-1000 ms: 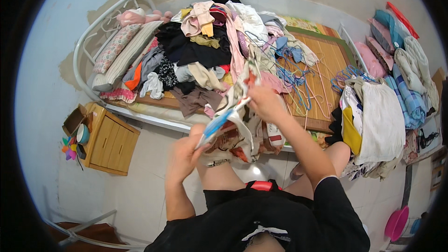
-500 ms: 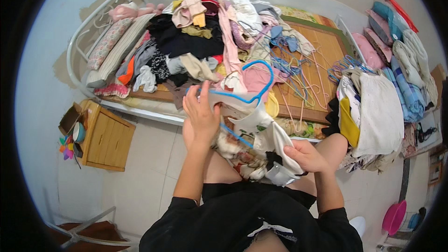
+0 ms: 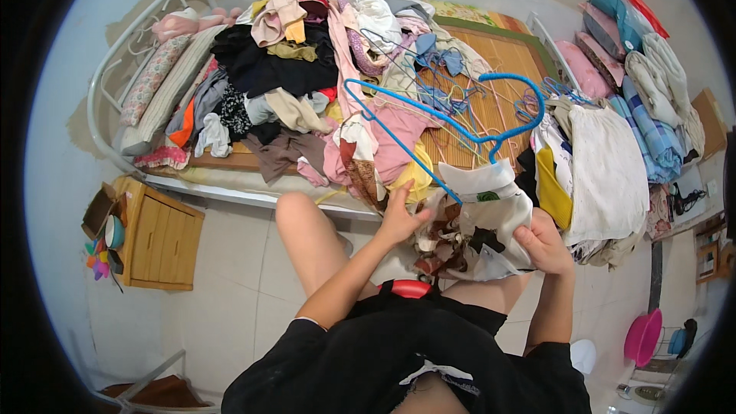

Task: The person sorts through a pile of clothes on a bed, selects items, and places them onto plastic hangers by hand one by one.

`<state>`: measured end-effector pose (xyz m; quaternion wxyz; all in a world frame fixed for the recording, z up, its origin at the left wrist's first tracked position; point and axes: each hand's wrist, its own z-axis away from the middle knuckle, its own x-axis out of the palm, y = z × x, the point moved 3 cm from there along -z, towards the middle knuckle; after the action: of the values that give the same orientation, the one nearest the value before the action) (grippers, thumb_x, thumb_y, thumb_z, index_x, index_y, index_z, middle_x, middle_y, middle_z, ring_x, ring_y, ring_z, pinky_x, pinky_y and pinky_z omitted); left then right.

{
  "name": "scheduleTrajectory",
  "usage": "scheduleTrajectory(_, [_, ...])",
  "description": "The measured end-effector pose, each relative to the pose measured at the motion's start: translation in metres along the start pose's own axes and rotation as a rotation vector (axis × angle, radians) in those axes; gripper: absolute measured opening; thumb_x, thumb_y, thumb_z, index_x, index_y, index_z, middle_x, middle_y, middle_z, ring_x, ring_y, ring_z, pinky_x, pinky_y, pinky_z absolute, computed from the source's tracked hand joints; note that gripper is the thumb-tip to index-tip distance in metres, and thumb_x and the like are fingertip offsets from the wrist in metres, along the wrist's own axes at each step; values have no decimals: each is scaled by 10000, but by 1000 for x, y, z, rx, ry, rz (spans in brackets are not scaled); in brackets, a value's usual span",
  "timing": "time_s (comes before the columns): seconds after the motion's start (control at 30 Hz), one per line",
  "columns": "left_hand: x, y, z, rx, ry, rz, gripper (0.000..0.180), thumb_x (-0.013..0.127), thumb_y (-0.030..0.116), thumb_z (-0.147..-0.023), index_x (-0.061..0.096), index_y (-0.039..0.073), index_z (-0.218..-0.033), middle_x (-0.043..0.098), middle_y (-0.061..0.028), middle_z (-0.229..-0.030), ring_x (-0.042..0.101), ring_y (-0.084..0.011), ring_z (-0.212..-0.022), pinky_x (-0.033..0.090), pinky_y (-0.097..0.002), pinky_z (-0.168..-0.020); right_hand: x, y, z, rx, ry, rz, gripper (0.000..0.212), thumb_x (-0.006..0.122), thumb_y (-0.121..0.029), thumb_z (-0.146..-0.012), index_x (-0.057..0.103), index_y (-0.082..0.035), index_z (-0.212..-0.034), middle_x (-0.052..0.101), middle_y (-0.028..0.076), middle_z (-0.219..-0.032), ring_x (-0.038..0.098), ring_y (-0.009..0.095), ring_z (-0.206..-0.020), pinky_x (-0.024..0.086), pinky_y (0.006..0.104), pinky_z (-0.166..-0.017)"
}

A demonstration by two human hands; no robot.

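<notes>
A blue clothes hanger [image 3: 429,111] stands up over my lap, its hook to the upper right. One end of it is still inside a white, brown-patterned shirt [image 3: 491,211], while the other end is bare in the air. My right hand [image 3: 546,241] is closed on the shirt's white edge at the right. Lower left of the hanger, my left hand [image 3: 402,218] has its thumb and fingers apart, beside the brown-patterned cloth. Part of this patterned cloth rises toward the bed's edge. The fingertips of my right hand are partly hidden by the fabric.
A heap of mixed clothes [image 3: 299,61] covers the bed's left and middle. Loose hangers [image 3: 460,100] lie tangled on the bamboo mat [image 3: 506,50]. Stacked clothes [image 3: 609,176] stand at the right. A wooden cabinet [image 3: 165,234] is at the left, a pink basin [image 3: 642,337] lower right.
The hanger's left end has swung up out of the shirt, and its hook has moved right. My left hand has come off the collar and dropped lower right. My right hand moved right with the shirt.
</notes>
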<state>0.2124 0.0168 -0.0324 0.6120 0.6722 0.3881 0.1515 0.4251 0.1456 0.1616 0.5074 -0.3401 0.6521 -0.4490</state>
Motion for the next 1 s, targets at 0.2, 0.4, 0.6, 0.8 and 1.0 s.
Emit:
scheduleTrajectory(0.2, [9,67,19,220,25,-62,876,763,303,-618,287,5,-1290,354,-200,-1160,375,-353,-1101,339,-411,-932,-6,18,4,-17,20,-69,281,431,-241,-942,534,11,-1012,525,-26,-827,458,59,-744,402,213,-651])
scheduleTrajectory(0.4, [8,39,20,210,58,-481,391,629,158,-740,445,30,-1061,491,-126,-928,490,-286,-818,405,-395,-712,-5,25,1,-31,18,-124,299,434,-268,-939,540,5,-997,527,-33,-809,453,55,-714,397,210,-620])
scheduleTrajectory(0.6, [-21,1,-12,-519,42,882,112,474,186,-913,505,87,-871,551,9,-738,528,-105,-634,445,-265,-576,-25,57,11,95,63,43,338,524,-324,-881,590,6,-853,524,-15,-681,447,73,-625,380,240,-561])
scheduleTrajectory(0.8, [-95,34,-55,-407,100,912,88,547,148,-874,531,64,-850,575,-16,-724,541,-105,-603,472,-268,-561,-33,81,19,-95,89,178,231,575,-200,-835,586,-12,-702,434,5,-518,420,80,-484,348,253,-468])
scheduleTrajectory(1.0, [-124,43,-74,-380,115,741,123,559,150,-869,575,28,-862,596,-13,-748,547,-96,-620,475,-260,-590,-21,77,29,131,136,27,121,571,-83,-814,591,29,-771,518,-29,-648,448,62,-608,392,226,-555])
